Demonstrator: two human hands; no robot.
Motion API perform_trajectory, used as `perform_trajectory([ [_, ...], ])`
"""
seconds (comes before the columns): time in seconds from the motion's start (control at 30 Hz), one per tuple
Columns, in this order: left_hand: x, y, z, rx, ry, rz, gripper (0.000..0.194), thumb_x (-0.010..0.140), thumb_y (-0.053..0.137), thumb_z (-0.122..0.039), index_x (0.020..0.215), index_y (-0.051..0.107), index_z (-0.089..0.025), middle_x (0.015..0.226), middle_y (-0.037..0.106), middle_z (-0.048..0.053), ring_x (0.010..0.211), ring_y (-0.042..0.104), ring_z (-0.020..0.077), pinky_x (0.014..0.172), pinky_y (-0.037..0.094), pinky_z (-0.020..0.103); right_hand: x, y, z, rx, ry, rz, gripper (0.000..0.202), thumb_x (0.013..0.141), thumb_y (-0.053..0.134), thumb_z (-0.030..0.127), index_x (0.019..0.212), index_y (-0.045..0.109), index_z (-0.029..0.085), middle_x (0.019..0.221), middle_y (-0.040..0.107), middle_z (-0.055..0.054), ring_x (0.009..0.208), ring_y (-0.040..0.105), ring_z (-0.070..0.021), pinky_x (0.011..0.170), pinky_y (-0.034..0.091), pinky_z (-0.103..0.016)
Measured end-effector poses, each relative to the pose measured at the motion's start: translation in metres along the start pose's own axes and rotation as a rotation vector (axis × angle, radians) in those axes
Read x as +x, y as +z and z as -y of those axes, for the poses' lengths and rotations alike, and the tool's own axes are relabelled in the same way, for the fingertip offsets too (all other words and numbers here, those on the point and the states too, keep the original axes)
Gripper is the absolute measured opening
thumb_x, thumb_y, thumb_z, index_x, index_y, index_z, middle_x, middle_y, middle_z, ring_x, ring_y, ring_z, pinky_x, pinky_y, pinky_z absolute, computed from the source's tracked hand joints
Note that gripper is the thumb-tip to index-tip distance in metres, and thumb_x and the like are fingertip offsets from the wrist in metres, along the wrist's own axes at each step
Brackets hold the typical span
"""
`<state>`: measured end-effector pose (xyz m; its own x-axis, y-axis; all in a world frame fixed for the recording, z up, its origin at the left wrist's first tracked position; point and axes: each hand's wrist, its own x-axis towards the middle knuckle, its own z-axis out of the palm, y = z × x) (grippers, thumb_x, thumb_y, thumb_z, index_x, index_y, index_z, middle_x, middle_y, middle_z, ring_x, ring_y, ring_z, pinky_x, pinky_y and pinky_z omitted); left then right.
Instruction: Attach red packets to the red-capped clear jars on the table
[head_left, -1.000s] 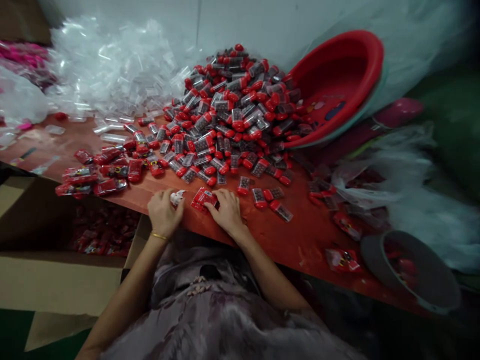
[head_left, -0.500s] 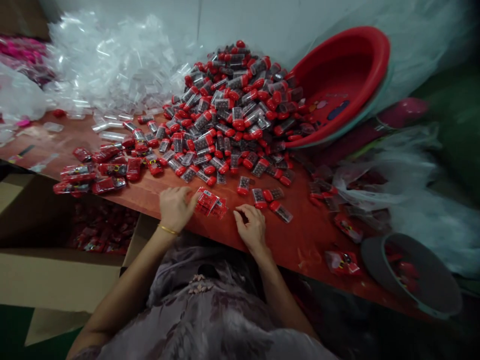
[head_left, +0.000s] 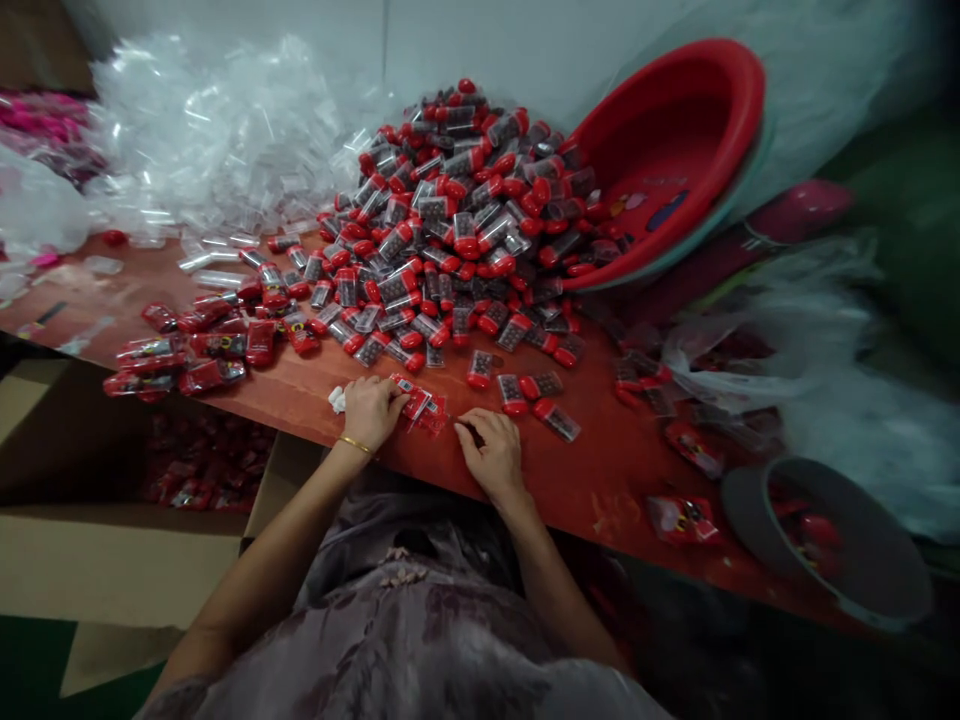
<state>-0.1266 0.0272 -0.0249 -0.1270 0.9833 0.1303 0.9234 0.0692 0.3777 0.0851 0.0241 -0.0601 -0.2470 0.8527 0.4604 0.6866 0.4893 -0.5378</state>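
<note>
On the front edge of the table lie a few flat red printed packets [head_left: 427,408], overlapping. My left hand [head_left: 371,410] is closed at their left side, thumb and forefinger pinching the edge of one packet. Small white scraps [head_left: 337,400] show beside its knuckles. To the right of the packets is my right hand [head_left: 491,450], fingers curled and thumb drawn close to the forefinger; anything between those tips is too small to make out. Just beyond it rest several clear tubes with red caps and dark contents [head_left: 556,420].
A large heap of red-capped tubes [head_left: 450,230] stands behind, against a tilted red basin [head_left: 675,130]. Clear empty tubes [head_left: 217,130] pile up at back left. Filled red packets [head_left: 214,375] lie left, above a cardboard box [head_left: 112,550]. A grey basket [head_left: 877,560] sits at right.
My left hand has moved right onto the packets, its thumb and forefinger closing on an edge. White scraps now show beside it. My right hand has shifted slightly left, fingers drawn closer together.
</note>
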Motion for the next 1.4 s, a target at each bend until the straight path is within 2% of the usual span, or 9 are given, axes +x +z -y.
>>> perform_trajectory([
  [0.13, -0.008, -0.009, -0.003, -0.041, 0.085, -0.193, 0.025, 0.082, 0.058, -0.040, 0.070, 0.066, -0.020, 0.071, 0.062, 0.005, 0.074, 0.057, 0.0209, 0.074, 0.035, 0.034, 0.009, 0.001, 0.015, 0.295, 0.148, -0.079, 0.021, 0.088, 0.050, 0.034, 0.090, 0.066, 0.021, 0.090, 0.069, -0.006, 0.087, 0.062, -0.0192, 0.081, 0.047, -0.034],
  [0.33, -0.025, -0.027, -0.024, -0.128, 0.191, -0.326, 0.020, 0.082, 0.059, -0.038, 0.073, 0.065, -0.021, 0.077, 0.065, 0.005, 0.078, 0.057, 0.0211, 0.084, 0.037, 0.038, 0.042, 0.010, 0.056, 0.778, 0.333, 0.119, 0.025, 0.081, 0.056, 0.041, 0.085, 0.067, 0.019, 0.074, 0.068, -0.001, 0.067, 0.060, -0.0149, 0.064, 0.049, -0.026],
  [0.43, -0.033, -0.025, -0.029, -0.378, -0.013, -0.364, 0.026, 0.076, 0.064, -0.041, 0.089, 0.065, -0.018, 0.092, 0.067, 0.009, 0.089, 0.058, 0.0234, 0.085, 0.041, 0.039, 0.047, 0.012, 0.067, 0.813, 0.371, 0.069, 0.025, 0.082, 0.053, 0.040, 0.080, 0.067, 0.019, 0.067, 0.065, 0.001, 0.061, 0.057, -0.0135, 0.059, 0.047, -0.024],
  [0.63, -0.039, -0.015, -0.042, -1.362, -0.479, 0.035, 0.037, 0.060, 0.075, -0.047, 0.072, 0.067, -0.013, 0.064, 0.065, 0.002, 0.057, 0.056, 0.0137, 0.060, 0.047, 0.027, 0.034, 0.013, 0.069, 0.564, 0.269, -0.035, 0.028, 0.086, 0.048, 0.036, 0.066, 0.058, 0.020, 0.060, 0.058, 0.001, 0.058, 0.051, -0.0131, 0.058, 0.042, -0.026],
  [0.73, -0.039, -0.016, -0.052, -1.515, -0.622, -0.029, 0.037, 0.051, 0.082, -0.039, 0.071, 0.069, -0.012, 0.062, 0.066, 0.001, 0.055, 0.056, 0.0117, 0.056, 0.045, 0.025, 0.030, 0.012, 0.068, 0.437, 0.185, -0.023, 0.032, 0.089, 0.043, 0.035, 0.061, 0.051, 0.021, 0.057, 0.053, 0.001, 0.056, 0.048, -0.0131, 0.057, 0.040, -0.026],
  [0.97, -0.039, -0.016, -0.053, -1.754, -0.754, 0.013, 0.040, 0.046, 0.086, -0.036, 0.073, 0.068, -0.013, 0.066, 0.069, 0.001, 0.058, 0.061, 0.0121, 0.059, 0.049, 0.025, 0.030, 0.017, 0.071, 0.369, 0.118, -0.081, 0.034, 0.093, 0.039, 0.032, 0.063, 0.050, 0.021, 0.062, 0.055, -0.001, 0.062, 0.052, -0.0143, 0.062, 0.043, -0.027],
  [1.13, -0.031, -0.018, -0.036, -1.773, -0.775, 0.045, 0.038, 0.050, 0.085, -0.036, 0.072, 0.065, -0.012, 0.064, 0.069, 0.001, 0.055, 0.061, 0.0112, 0.057, 0.049, 0.023, 0.057, -0.001, 0.038, 0.327, -0.174, 0.118, 0.028, 0.092, 0.037, 0.021, 0.094, 0.064, 0.021, 0.094, 0.067, -0.006, 0.092, 0.059, -0.0176, 0.084, 0.047, -0.033],
  [1.27, -0.027, -0.026, -0.029, -1.763, -0.697, 0.186, 0.036, 0.057, 0.082, -0.040, 0.073, 0.065, -0.013, 0.066, 0.070, 0.004, 0.061, 0.065, 0.0156, 0.063, 0.052, 0.028, 0.096, -0.026, -0.021, -0.110, -0.208, 0.285, 0.047, 0.075, 0.045, 0.004, 0.117, 0.060, 0.020, 0.124, 0.060, -0.009, 0.113, 0.049, -0.0256, 0.093, 0.040, -0.043],
  [1.4, -0.027, -0.028, -0.031, -1.797, -0.679, 0.328, 0.037, 0.056, 0.081, -0.045, 0.071, 0.064, -0.015, 0.068, 0.071, 0.006, 0.064, 0.065, 0.0175, 0.062, 0.053, 0.029, 0.118, -0.028, -0.055, -0.247, -0.301, 0.507, 0.047, 0.073, 0.051, 0.004, 0.115, 0.062, 0.021, 0.129, 0.058, -0.008, 0.121, 0.043, -0.0289, 0.097, 0.033, -0.047],
])
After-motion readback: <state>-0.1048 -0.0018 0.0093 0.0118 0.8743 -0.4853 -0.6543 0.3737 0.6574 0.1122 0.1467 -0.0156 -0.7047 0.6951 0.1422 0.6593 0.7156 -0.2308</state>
